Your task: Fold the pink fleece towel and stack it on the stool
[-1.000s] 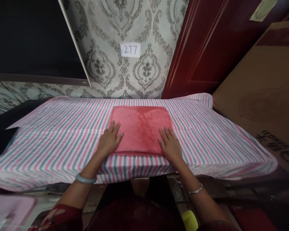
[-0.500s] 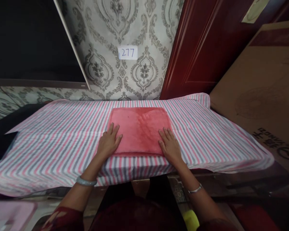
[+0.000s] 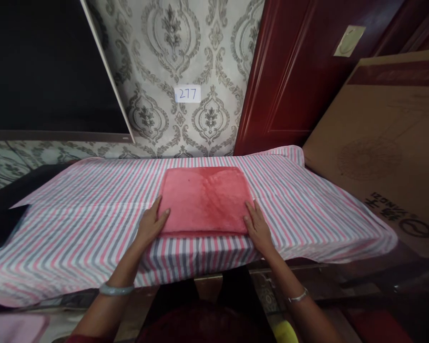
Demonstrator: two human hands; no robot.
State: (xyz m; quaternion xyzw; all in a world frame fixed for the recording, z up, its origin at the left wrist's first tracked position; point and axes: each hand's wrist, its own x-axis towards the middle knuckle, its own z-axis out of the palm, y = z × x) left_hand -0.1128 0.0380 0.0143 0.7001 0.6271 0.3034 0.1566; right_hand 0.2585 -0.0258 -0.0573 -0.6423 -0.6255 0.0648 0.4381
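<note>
A plush pink-red cloth [image 3: 203, 200], folded into a flat rectangle, lies on the striped tablecloth [image 3: 103, 219] near its front edge. Its nap shows darker patches on the right half. At the left side of the folded cloth rests my left hand [image 3: 150, 225], fingers stretched out along the edge and thumb over the near left corner. My right hand [image 3: 259, 227] is at the right side, fingers spread, its tips touching the edge. Neither hand grips the cloth.
A dark screen [image 3: 50, 71] stands at the back left, with a black tablet or phone [image 3: 7, 227] below it. To the right a large cardboard box [image 3: 389, 143] leans over the table's edge. Behind are a patterned wall [image 3: 178, 57] and a dark red door [image 3: 289, 71].
Both hands have slid outward from the top of the folded cloth to its left and right edges. The camera view has tilted slightly upward.
</note>
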